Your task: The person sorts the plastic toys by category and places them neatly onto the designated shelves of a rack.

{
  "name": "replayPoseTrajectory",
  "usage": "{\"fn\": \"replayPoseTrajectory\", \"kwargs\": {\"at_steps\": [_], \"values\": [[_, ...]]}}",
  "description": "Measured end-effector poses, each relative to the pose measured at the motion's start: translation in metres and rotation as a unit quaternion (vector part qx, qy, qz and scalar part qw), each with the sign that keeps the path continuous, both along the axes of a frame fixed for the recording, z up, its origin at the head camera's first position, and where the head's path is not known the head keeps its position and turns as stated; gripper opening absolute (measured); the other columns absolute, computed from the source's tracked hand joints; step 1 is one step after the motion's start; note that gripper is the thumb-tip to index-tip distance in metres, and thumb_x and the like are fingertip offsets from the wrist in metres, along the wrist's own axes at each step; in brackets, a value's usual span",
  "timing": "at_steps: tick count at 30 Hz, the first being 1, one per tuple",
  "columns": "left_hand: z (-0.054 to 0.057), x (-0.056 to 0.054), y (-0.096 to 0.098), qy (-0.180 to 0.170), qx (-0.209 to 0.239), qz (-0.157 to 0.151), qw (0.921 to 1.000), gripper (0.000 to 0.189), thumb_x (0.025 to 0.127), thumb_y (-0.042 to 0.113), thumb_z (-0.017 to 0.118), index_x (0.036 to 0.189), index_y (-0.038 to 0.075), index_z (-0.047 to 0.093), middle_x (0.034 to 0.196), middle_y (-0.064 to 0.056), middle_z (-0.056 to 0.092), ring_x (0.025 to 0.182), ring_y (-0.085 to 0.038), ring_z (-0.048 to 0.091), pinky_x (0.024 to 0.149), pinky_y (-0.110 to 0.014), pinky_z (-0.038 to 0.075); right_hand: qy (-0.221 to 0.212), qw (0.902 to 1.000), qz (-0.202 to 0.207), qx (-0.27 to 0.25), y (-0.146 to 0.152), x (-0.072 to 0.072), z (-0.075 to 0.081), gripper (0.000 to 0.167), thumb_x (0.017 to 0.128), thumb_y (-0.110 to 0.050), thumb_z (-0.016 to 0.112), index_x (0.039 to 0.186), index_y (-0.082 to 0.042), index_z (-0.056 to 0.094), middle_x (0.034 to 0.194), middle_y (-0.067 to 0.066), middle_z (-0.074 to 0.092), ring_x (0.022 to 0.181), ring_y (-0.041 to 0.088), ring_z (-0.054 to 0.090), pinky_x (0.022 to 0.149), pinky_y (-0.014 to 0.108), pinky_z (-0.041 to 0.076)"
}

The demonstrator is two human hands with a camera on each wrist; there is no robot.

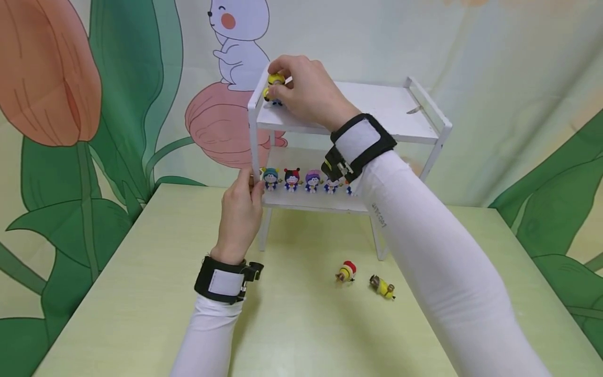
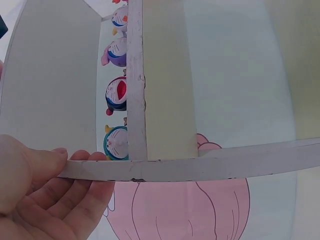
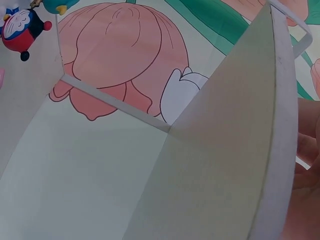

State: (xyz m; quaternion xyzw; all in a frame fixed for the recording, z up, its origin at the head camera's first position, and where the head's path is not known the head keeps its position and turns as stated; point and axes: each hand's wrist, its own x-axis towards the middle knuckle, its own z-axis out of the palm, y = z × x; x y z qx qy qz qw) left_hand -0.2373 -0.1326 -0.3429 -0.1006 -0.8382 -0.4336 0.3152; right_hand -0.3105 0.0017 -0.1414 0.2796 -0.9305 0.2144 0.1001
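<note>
At the left end of the top board of a white two-tier shelf (image 1: 377, 104), my right hand (image 1: 311, 91) pinches a small yellow figurine (image 1: 276, 79). More yellow shows just below it, partly behind the fingers; I cannot tell whether that is a second figurine. My left hand (image 1: 239, 214) grips the shelf's front left post (image 2: 175, 170), thumb on one side and fingers on the other. Beside that hand, a row of several small cat-like figurines (image 1: 292, 180) stands on the lower board. In the right wrist view the right hand is mostly hidden behind the top board.
Two yellow figurines lie on the pale table in front of the shelf, one with a red hat (image 1: 347, 270), the other with brown parts (image 1: 382, 287). A small grey mark or flat piece (image 1: 414, 110) is at the top board's right end. A printed curtain (image 1: 494, 104) hangs behind.
</note>
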Motion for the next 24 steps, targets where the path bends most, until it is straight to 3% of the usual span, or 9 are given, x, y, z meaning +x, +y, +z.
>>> {"fn": "replayPoseTrajectory", "kwargs": {"at_steps": [14, 24], "values": [[0.0, 0.001, -0.002, -0.002, 0.001, -0.001, 1.0, 0.014, 0.097, 0.0, 0.058, 0.109, -0.006, 0.053, 0.095, -0.02, 0.064, 0.075, -0.027, 0.06, 0.06, -0.036, 0.053, 0.008, 0.9999, 0.013, 0.005, 0.0, 0.003, -0.001, 0.049, 0.101, -0.034, 0.054, 0.146, -0.014, 0.046, 0.142, 0.002, 0.052, 0.124, 0.016, 0.053, 0.098, 0.022, 0.043], [0.0, 0.001, 0.0, -0.005, 0.004, -0.003, 1.0, 0.015, 0.098, 0.002, 0.057, 0.109, -0.006, 0.054, 0.096, -0.02, 0.065, 0.078, -0.028, 0.062, 0.064, -0.038, 0.056, 0.03, 0.9983, 0.019, 0.047, 0.011, 0.011, 0.005, 0.066, 0.096, -0.053, 0.054, 0.15, -0.018, 0.039, 0.154, -0.001, 0.034, 0.141, 0.013, 0.027, 0.113, 0.025, 0.022]]}}
